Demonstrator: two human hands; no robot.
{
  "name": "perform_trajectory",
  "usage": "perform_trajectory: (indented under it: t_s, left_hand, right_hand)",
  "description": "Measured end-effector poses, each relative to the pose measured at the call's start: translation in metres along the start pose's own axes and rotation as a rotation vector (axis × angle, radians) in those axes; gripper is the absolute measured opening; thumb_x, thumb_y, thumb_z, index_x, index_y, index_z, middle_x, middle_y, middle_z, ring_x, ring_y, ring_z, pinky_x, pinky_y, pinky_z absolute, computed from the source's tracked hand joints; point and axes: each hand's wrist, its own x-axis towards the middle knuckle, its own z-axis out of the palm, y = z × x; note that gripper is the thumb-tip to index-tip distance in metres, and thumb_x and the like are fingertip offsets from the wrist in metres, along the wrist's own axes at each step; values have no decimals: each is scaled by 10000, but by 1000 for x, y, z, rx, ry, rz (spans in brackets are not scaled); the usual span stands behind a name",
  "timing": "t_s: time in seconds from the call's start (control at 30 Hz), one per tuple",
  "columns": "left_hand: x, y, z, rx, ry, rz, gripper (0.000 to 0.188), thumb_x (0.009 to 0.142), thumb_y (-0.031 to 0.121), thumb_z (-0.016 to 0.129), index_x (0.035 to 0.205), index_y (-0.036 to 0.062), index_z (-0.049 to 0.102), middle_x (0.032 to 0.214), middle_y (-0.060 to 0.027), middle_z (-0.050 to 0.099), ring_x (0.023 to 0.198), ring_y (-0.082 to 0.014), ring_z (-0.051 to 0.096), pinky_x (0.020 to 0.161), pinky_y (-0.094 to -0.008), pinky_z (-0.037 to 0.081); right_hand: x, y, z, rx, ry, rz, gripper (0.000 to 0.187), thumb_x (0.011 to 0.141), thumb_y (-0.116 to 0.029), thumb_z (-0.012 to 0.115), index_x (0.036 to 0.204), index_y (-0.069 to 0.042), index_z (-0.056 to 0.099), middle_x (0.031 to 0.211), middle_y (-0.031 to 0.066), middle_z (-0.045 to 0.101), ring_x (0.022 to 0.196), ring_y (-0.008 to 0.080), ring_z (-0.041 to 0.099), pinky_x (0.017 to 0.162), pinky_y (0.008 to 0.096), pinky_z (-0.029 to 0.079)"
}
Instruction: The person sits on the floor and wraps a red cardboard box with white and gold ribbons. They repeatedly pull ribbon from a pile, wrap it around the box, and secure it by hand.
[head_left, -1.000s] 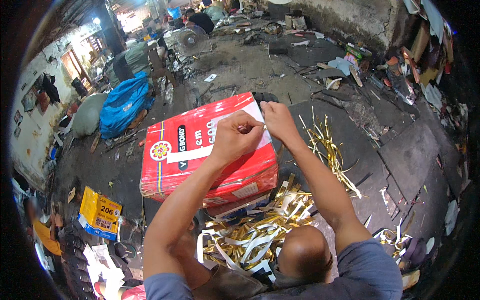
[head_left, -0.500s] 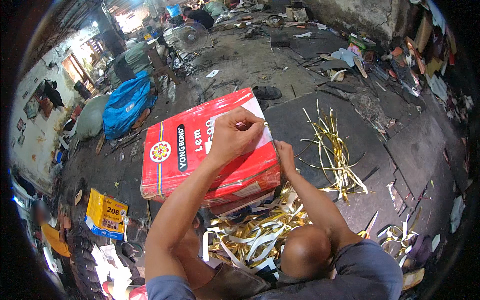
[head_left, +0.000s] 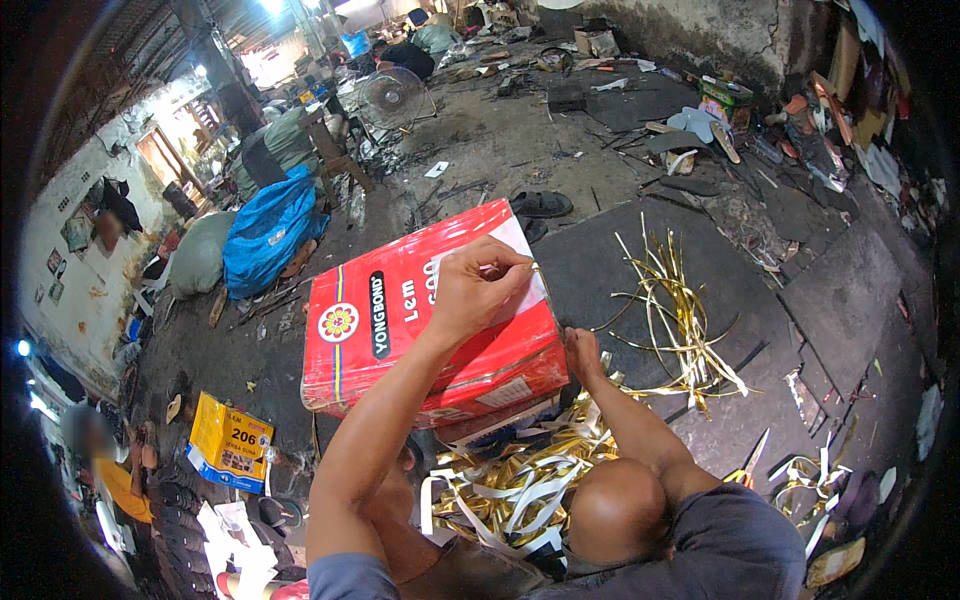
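A red cardboard box (head_left: 340,290) with a flower emblem rests in front of me, above a heap of gold and white strips (head_left: 500,490). My left hand (head_left: 478,288) lies over the box top, thumb and forefinger pinched at its right edge, where a tiny pale bit shows; I cannot make out what it is. Just past the box's near right corner is my right hand (head_left: 584,353), its fingers curled closed and partly hidden. What they hold cannot be seen. Right of it, a loose bundle of thin gold strips (head_left: 680,320) lies on a dark mat (head_left: 590,250).
Scissors (head_left: 748,460) lie at the lower right, near more strip scraps (head_left: 805,490). To the left stand a yellow box (head_left: 230,440) and a blue sack (head_left: 270,230). Beyond the box are a dark sandal (head_left: 542,204) and a standing fan (head_left: 392,95). Another person sits at far left.
My right hand has moved down along the box's right side, farther from my left hand. The left hand keeps its pinch at the edge. The whole view has shifted slightly.
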Motion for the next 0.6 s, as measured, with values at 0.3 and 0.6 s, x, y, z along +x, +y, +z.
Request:
perform_trajectory:
  t_s: [0.3,0.6]
  left_hand:
    - [2,13,-5,182,-40,77,66,865,30,742,907,29,793,866,-62,721,768,-119,672,669,-262,530]
    - [-5,6,-14,305,-90,371,233,837,-44,755,1045,55,790,934,-91,708,768,-195,692,666,-308,568]
  right_hand:
    - [-7,34,12,-4,74,108,455,1001,-320,541,784,71,626,749,297,603,677,433,587,692,541,448]
    - [-17,34,-6,-100,25,197,419,1020,-313,513,969,53,711,1035,347,677,1005,540,643,909,579,499]
